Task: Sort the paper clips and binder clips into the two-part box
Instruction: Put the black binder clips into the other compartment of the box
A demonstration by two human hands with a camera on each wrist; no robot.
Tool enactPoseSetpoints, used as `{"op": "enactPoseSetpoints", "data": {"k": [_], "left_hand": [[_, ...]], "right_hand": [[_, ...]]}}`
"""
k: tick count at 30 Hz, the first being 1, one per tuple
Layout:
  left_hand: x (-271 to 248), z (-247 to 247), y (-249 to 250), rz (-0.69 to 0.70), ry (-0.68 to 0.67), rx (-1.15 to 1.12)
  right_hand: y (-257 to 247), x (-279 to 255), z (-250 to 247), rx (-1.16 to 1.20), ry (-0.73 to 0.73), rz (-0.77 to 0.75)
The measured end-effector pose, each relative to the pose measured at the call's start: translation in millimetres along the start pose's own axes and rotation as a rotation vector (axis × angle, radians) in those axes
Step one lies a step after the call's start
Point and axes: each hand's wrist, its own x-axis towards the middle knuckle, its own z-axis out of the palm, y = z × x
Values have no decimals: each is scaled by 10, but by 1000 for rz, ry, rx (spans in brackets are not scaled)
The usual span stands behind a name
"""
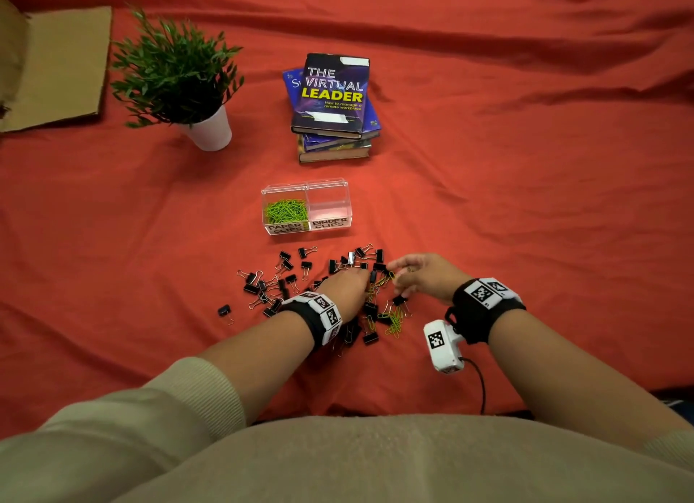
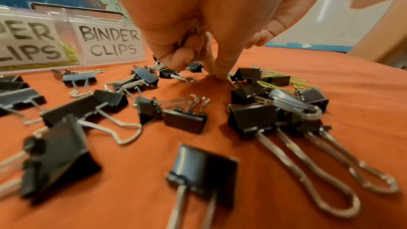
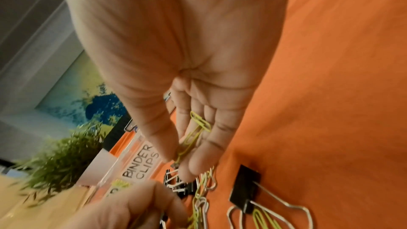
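A clear two-part box (image 1: pixel 308 187) stands on the red cloth. Its left part, marked PAPER CLIPS, holds green paper clips (image 1: pixel 286 211); the right part, marked BINDER CLIPS (image 2: pixel 110 42), holds nothing. Black binder clips (image 1: pixel 285 273) (image 2: pixel 185 121) lie scattered in front of it, with loose green paper clips (image 1: pixel 394 320) among them. My left hand (image 1: pixel 353 281) (image 2: pixel 211 74) is down in the pile, a fingertip pressing the cloth and the other fingers curled round thin wire clips. My right hand (image 1: pixel 400 273) (image 3: pixel 180 159) hovers just right of it, pinching green paper clips (image 3: pixel 193 133).
A stack of books (image 1: pixel 334 100) lies behind the box, and a potted plant (image 1: pixel 176 74) stands at the back left. Flat cardboard (image 1: pixel 56 67) lies at the far left edge. A white wrist camera (image 1: pixel 443 345) hangs under my right wrist.
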Motion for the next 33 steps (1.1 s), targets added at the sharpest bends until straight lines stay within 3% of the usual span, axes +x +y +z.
{"op": "enactPoseSetpoints", "data": {"k": [4, 9, 11, 18, 22, 27, 33], "left_hand": [[-63, -14, -63, -20, 13, -91], [-153, -85, -192, -153, 80, -345], [-170, -129, -222, -180, 68, -398], [-186, -211, -218, -263, 52, -567], [-169, -174, -201, -304, 1, -652], [-160, -111, -105, -244, -15, -378], [-120, 70, 21, -121, -31, -96]], "right_hand": [[-9, 32, -17, 55, 0, 39], [-63, 48, 119, 278, 79, 100], [-46, 66, 189, 101, 75, 106], [-21, 49, 572, -952, 60, 30], [-14, 76, 680, -1061, 112, -3], [-78, 63, 462, -879, 104, 40], [-143, 37, 100, -1003, 249, 51]]}}
